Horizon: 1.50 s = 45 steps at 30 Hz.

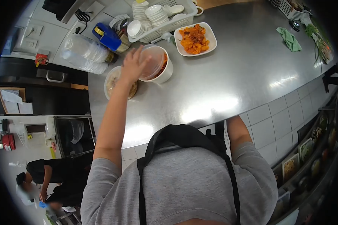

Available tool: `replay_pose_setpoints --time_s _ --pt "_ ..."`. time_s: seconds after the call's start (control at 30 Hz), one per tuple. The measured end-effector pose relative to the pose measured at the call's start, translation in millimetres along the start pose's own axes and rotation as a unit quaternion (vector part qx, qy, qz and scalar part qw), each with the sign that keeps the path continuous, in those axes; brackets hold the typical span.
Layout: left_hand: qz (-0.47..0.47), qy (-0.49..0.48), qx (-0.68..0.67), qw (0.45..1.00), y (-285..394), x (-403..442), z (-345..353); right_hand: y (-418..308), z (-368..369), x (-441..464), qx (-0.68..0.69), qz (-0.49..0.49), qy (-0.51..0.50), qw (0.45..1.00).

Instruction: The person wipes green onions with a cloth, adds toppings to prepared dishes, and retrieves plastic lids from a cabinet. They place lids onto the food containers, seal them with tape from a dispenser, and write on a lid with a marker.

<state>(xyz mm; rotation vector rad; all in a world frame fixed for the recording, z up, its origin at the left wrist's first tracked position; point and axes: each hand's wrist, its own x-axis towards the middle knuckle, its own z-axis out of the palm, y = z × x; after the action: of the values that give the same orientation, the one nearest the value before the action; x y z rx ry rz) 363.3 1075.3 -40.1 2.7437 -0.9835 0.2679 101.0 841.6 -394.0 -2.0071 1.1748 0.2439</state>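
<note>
My left hand (134, 64) reaches over the back left of the steel table, its fingers spread. The fingertips overlap the left edge of a clear round lid (154, 62); whether they touch it cannot be made out. That lid lies partly over a white tub (164, 77) with red-orange food inside. Beneath my left wrist stands a clear round container (111, 79) with pale and brown contents, partly hidden by my arm. To the right of the tub, a white square dish (213, 43) holds orange glazed food. My right forearm goes down past the front table edge, and the hand is hidden.
A white basket (159, 33) of stacked small dishes stands along the back. Stacked clear containers (84, 54) and a blue box (108, 35) are at the back left. A green cloth (289, 39) and leafy vegetables (319, 47) lie at right. Another person (60, 176) stands lower left.
</note>
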Motion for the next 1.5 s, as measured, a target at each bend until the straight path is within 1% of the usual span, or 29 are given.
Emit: replay_pose_setpoints --time_s 0.07,0.1,0.2,0.33,0.4,0.53,0.63,0.7,0.83,0.9,1.0,1.1,1.23,1.3,1.4,1.43,1.5 --pt "-0.052 -0.089 0.002 0.995 3.6 -2.1 8.2 2.2 -5.8 6.2 -0.001 0.010 0.011 1.000" --pt "-0.090 -0.120 -0.041 0.988 4.4 -1.1 9.1 2.9 -9.2 10.8 0.001 0.013 0.015 1.000" --pt "-0.083 -0.097 -0.046 0.991 6.2 -5.7 11.6 8.2 -20.7 20.8 0.008 0.023 0.025 0.999" --pt "-0.088 -0.094 -0.040 0.991 11.6 -6.2 10.6 13.7 -36.9 29.6 0.018 0.028 0.035 0.999" --pt "-0.067 -0.091 -0.018 0.993 14.6 -7.8 10.6 13.6 -43.6 33.2 0.022 0.026 0.039 0.999" --pt "-0.057 -0.084 -0.015 0.995 12.3 -12.8 10.9 12.1 -51.0 34.8 0.023 0.029 0.041 0.998" --pt "-0.048 -0.092 -0.036 0.994 16.8 -14.7 4.3 14.2 -46.5 33.0 0.015 0.031 0.039 0.999" --pt "-0.056 -0.121 -0.062 0.989 20.2 -15.8 -2.0 11.8 -44.8 28.2 0.010 0.034 0.038 0.999" --pt "-0.046 -0.116 -0.069 0.990 14.2 -14.0 -1.6 16.6 -43.8 27.3 0.007 0.043 0.039 0.998" --pt "-0.084 -0.163 -0.083 0.980 11.7 -9.0 -1.8 18.7 -45.8 29.6 0.007 0.045 0.040 0.998" --pt "-0.084 -0.174 -0.066 0.979 11.6 -7.6 1.0 22.7 -52.5 33.6 0.009 0.048 0.046 0.998" --pt "-0.070 -0.150 -0.055 0.985 13.9 -8.5 5.4 28.5 -65.5 40.6 0.016 0.053 0.054 0.997" --pt "-0.067 -0.151 -0.048 0.985 19.0 -8.4 -2.0 36.4 -84.6 48.0 0.018 0.056 0.067 0.996" --pt "-0.028 -0.157 0.001 0.987 22.3 -10.5 -12.1 35.2 -90.3 48.0 0.012 0.049 0.070 0.996" --pt "-0.015 -0.175 -0.004 0.984 26.3 -17.9 -27.3 24.8 -95.8 41.1 -0.011 0.021 0.081 0.996" --pt "-0.015 -0.174 -0.007 0.985 26.5 -23.0 -27.7 17.5 -96.5 32.6 -0.028 -0.001 0.086 0.996" --pt "0.004 -0.140 -0.011 0.990 24.8 -31.0 -28.3 0.8 -104.3 2.6 -0.075 -0.070 0.080 0.991"
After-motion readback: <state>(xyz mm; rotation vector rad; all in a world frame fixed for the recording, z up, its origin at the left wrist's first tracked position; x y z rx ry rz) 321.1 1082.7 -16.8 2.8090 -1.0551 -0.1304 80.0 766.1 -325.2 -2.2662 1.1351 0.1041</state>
